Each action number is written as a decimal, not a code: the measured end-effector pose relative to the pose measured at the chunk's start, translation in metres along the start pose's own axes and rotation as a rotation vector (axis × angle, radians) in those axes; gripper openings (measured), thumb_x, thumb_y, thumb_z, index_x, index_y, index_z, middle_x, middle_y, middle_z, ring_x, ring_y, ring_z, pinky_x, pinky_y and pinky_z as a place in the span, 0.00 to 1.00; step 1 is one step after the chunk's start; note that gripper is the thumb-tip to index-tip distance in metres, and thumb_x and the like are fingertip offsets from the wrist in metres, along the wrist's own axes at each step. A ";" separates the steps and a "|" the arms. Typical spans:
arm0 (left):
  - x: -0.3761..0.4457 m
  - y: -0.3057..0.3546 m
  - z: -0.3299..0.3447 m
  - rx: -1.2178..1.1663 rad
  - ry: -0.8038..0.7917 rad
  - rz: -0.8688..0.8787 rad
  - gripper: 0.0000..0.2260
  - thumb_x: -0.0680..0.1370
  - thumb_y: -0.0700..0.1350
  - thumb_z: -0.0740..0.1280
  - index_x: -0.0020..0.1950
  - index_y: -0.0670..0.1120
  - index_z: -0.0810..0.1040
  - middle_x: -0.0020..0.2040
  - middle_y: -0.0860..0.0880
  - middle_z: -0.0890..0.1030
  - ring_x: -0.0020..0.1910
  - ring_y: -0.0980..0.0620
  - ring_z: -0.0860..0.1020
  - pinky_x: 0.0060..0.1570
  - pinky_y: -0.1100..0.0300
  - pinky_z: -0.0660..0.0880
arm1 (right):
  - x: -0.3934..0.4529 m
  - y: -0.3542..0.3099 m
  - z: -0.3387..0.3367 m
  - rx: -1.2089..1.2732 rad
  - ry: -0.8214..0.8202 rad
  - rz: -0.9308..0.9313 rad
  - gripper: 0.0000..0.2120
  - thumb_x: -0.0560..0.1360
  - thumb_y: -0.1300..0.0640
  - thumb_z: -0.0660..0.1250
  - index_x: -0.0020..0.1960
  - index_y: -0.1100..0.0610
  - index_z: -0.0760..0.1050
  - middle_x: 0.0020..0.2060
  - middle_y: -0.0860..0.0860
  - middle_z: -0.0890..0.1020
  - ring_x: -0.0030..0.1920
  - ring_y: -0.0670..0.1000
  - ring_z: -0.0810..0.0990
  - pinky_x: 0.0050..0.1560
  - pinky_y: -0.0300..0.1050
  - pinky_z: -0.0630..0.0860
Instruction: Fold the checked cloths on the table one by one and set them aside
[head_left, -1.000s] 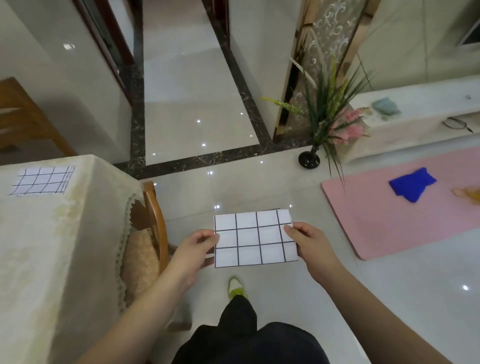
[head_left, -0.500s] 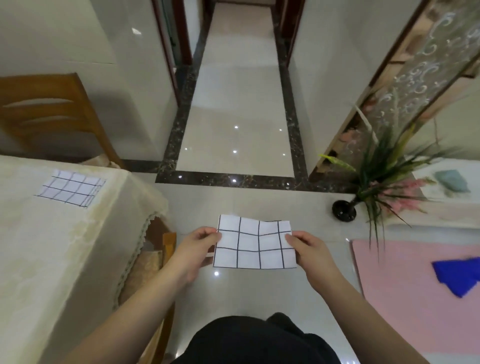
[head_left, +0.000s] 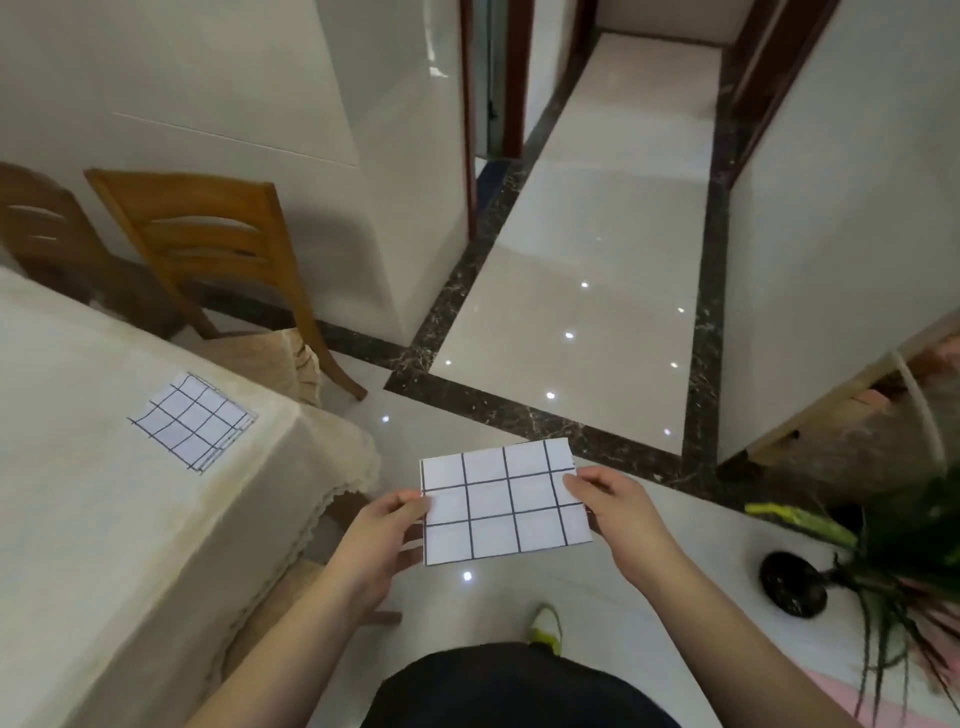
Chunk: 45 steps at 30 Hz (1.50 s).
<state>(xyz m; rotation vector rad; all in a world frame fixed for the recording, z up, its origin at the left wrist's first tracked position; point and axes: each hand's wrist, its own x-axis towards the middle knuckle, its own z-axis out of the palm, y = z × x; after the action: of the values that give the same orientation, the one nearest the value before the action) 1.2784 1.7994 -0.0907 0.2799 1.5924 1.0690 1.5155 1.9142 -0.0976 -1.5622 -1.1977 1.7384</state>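
Between both hands, the folded checked cloth (head_left: 505, 503) hangs above the floor, left hand (head_left: 378, 540) and right hand (head_left: 618, 514) pinching its short edges; the stack of folded cloths (head_left: 193, 421) on the table (head_left: 93, 519) lies at ten o'clock, nearer the left hand.

white cloth (head_left: 501, 501) with black checks, cream tablecloth (head_left: 104, 519), orange-brown wooden chair (head_left: 208, 244).

Two checked cloths: one folded cloth (head_left: 504, 503) held in the air, one folded stack (head_left: 193, 420) lying on the table (head_left: 104, 519). Two hands: left hand (head_left: 382, 540) and right hand (head_left: 621, 519), each gripping a side edge of the held cloth. Two wooden chairs (head_left: 218, 249) behind the table. One potted plant (head_left: 883, 561) on the floor. One shoe (head_left: 545, 626).
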 end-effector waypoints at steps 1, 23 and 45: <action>0.007 0.007 0.004 -0.018 0.017 0.011 0.05 0.78 0.43 0.66 0.44 0.45 0.79 0.40 0.47 0.83 0.41 0.49 0.80 0.43 0.53 0.77 | 0.014 -0.012 -0.001 -0.007 -0.029 -0.011 0.05 0.75 0.57 0.71 0.49 0.58 0.81 0.46 0.57 0.84 0.47 0.53 0.83 0.46 0.43 0.81; 0.177 0.135 -0.131 -0.328 0.367 0.167 0.05 0.78 0.44 0.66 0.43 0.45 0.77 0.41 0.47 0.82 0.40 0.49 0.81 0.42 0.54 0.77 | 0.267 -0.176 0.246 -0.416 -0.437 -0.046 0.06 0.78 0.58 0.66 0.53 0.57 0.79 0.46 0.53 0.85 0.47 0.52 0.83 0.40 0.41 0.80; 0.182 0.116 -0.247 -0.799 1.053 -0.016 0.02 0.77 0.37 0.66 0.46 0.40 0.73 0.38 0.43 0.79 0.33 0.49 0.78 0.35 0.57 0.76 | 0.314 -0.178 0.602 -1.012 -1.270 -0.199 0.09 0.76 0.52 0.69 0.55 0.53 0.78 0.49 0.51 0.83 0.53 0.52 0.81 0.56 0.49 0.78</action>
<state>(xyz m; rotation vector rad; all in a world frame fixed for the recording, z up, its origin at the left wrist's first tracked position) 0.9615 1.8683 -0.1371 -0.9799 1.8349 1.8942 0.8397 2.0983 -0.1362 -0.4118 -3.0322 2.0906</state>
